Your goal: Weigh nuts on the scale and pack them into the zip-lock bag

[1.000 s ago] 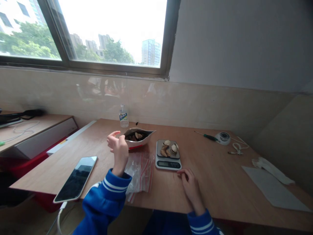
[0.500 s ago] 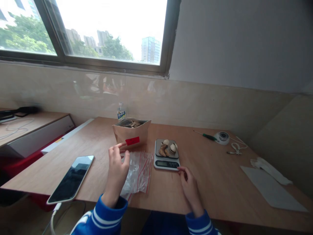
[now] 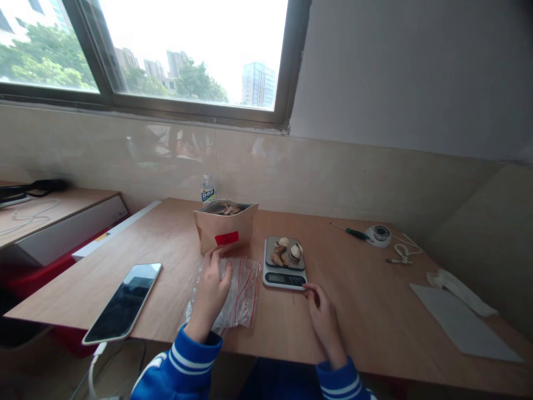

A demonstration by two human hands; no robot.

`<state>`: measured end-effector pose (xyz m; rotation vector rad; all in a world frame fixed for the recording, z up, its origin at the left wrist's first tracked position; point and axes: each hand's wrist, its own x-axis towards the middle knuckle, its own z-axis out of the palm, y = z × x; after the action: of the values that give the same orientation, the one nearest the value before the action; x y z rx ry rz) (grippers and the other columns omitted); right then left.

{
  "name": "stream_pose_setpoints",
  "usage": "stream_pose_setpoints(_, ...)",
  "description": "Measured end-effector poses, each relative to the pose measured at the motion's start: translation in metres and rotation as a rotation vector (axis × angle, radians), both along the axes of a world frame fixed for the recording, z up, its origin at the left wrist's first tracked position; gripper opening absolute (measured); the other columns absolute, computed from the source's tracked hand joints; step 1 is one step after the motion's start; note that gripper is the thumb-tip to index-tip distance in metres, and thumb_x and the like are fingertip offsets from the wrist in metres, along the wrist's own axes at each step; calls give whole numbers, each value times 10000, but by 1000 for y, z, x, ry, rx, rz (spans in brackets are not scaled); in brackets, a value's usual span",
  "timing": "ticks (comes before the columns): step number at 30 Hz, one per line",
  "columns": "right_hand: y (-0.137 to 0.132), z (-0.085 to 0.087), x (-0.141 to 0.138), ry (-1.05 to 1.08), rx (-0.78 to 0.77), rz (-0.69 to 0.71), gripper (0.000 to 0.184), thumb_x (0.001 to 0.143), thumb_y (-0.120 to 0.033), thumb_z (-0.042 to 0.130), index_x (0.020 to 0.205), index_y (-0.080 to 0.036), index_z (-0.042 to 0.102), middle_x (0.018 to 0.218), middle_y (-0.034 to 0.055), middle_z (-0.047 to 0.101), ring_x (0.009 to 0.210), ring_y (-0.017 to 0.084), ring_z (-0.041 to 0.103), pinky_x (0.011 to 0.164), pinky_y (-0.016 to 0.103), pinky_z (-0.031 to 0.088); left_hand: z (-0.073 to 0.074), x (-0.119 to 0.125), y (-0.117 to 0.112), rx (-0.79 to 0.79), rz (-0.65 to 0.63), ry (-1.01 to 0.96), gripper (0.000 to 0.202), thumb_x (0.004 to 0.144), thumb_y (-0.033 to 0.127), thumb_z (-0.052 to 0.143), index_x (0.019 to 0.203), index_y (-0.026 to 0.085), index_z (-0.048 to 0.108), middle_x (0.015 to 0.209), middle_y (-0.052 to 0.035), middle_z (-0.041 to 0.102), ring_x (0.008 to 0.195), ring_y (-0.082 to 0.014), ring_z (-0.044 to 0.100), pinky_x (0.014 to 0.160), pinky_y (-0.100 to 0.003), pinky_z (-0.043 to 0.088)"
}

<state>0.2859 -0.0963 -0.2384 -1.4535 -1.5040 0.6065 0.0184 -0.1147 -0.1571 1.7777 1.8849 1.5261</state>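
My left hand [image 3: 214, 291] hovers over or rests on clear zip bags [image 3: 244, 300] with red seal lines, its fingers apart and holding nothing. Its fingertips reach close to the front of a brown paper pouch [image 3: 227, 228] with a red label; whether they touch it I cannot tell. The pouch stands open with dried mushrooms [image 3: 230, 209] inside. A small white kitchen scale [image 3: 284, 280] carries several dried mushroom pieces [image 3: 280, 255] on its grey plate. My right hand [image 3: 323, 314] has thumb and fingers pinched at the scale's front right corner.
A phone [image 3: 124, 303] on a cable lies at the table's [image 3: 375, 311] left edge. Behind the pouch stands a bottle [image 3: 207, 190]. To the right are a screwdriver [image 3: 356, 234], a white dome camera [image 3: 378, 235], its cable [image 3: 402, 254], a white sheet [image 3: 462, 325] and a crumpled white cloth [image 3: 460, 290].
My left hand has moved right and slightly down, from the pouch's lower left to over the zip bags. My right hand stays at the scale's corner.
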Motion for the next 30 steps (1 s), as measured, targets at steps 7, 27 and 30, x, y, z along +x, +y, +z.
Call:
stream_pose_setpoints(7,0,-1,0,-12,-9,1,299,835,-382,414,903,-182,626,932,104,683,874,247,628,777,351,480,0,2,-8,-19,11,-41,313,866,282,404,1145,195,517,1148,-100,552,1096,-247,551,932,-464,475)
stream_pose_setpoints(27,0,-3,0,-23,19,20,262,837,-336,415,851,-196,635,901,84,677,860,231,620,769,327,467,-31,-8,-18,-416,-189,209,269,796,275,515,1020,185,634,1029,-95,638,956,-240,618,860,-372,472)
stream_pose_setpoints(30,1,-2,2,-3,8,22,260,831,-335,419,831,-194,637,877,78,675,847,228,618,771,331,463,-40,-11,-11,-479,-223,210,235,758,196,543,954,154,666,967,-105,643,900,-221,630,821,-327,478)
